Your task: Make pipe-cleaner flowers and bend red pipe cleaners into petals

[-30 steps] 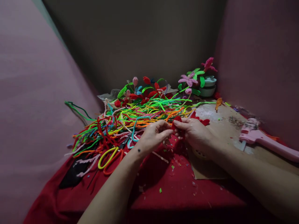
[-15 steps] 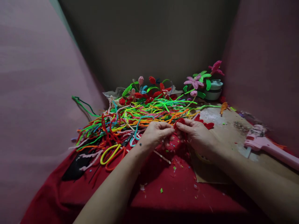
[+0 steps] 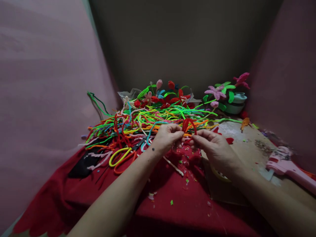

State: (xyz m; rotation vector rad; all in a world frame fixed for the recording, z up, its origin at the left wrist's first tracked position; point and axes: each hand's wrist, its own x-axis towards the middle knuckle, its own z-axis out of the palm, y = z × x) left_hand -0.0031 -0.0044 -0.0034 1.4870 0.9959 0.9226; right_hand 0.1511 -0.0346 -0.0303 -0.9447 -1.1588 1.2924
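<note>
Between my two hands is a red pipe cleaner [image 3: 190, 122], bent into a loop that stands up above the fingers. My left hand [image 3: 170, 135] pinches its left side between thumb and fingertips. My right hand [image 3: 209, 143] grips the other side, a short gap away. Just behind them spreads a heap of pipe cleaners [image 3: 158, 115] in green, yellow, orange, red and white. Scissors [image 3: 120, 157] with yellow and orange handles lie to the left of my left forearm. Red fuzzy pieces [image 3: 229, 141] rest on the cardboard behind my right hand.
A pink glue gun [image 3: 281, 161] lies on the cardboard [image 3: 237, 128] at the right. Pipe-cleaner flowers [image 3: 170, 95] stand at the back, others by a pale teal container [image 3: 235, 102]. Scraps dot the red cloth [image 3: 172, 214]; a black flat object [image 3: 80, 166] is at left.
The red pipe cleaner, bunched at the fingertips before, now shows as an upright loop. My hands are slightly farther apart. The whole view has shifted a little.
</note>
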